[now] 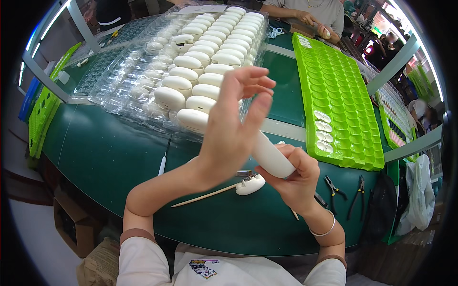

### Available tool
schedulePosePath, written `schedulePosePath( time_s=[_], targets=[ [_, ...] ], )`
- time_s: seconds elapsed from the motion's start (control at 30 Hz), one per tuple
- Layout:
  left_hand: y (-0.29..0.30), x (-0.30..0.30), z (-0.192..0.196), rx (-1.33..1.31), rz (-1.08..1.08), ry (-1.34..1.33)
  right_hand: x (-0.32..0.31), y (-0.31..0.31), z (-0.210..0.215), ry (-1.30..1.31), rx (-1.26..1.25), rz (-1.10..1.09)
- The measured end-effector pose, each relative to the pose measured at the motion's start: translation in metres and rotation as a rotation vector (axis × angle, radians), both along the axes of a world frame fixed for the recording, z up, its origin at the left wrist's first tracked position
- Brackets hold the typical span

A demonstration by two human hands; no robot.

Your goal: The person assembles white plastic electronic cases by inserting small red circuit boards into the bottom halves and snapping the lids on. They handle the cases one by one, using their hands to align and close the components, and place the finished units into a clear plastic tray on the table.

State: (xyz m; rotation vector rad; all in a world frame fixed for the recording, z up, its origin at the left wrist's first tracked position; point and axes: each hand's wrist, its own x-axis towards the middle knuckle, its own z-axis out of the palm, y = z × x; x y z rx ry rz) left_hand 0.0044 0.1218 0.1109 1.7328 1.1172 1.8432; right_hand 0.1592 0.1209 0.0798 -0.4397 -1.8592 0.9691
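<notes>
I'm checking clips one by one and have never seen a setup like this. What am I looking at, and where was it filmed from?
There's no robot: these are a person's bare hands, seen from a wide fisheye camera worn on the head, so straight edges bend. The right hand holds a smooth white casing. The left hand is raised and open; whether it touches the casing is unclear. On the green table are rounded white pieces in clear plastic, a lime-green tray, pliers and a thin stick.

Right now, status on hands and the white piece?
Right hand grips white oval case. Left hand raised, open; contact with case unclear. White part, wooden stick nearby.
</notes>
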Motion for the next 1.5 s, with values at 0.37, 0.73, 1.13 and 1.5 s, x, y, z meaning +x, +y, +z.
schedulePosePath(
  time_s=[0.37,0.73,1.13,1.5],
  targets=[
    [0.008,-0.026,0.005,-0.009,0.166,0.559,0.013,0.001,0.013,0.299,-0.299,0.438],
    [-0.027,0.008,0.018,0.142,-0.101,0.542,0.014,0.0,0.019,0.115,-0.249,0.029],
    [-0.023,0.006,0.0,-0.313,-0.701,-0.477,0.024,0.006,0.036,-0.014,0.204,-0.261],
    [-0.027,0.005,0.004,-0.468,-0.824,-0.612,0.022,0.007,0.024,0.216,-0.164,0.057]
  ],
)
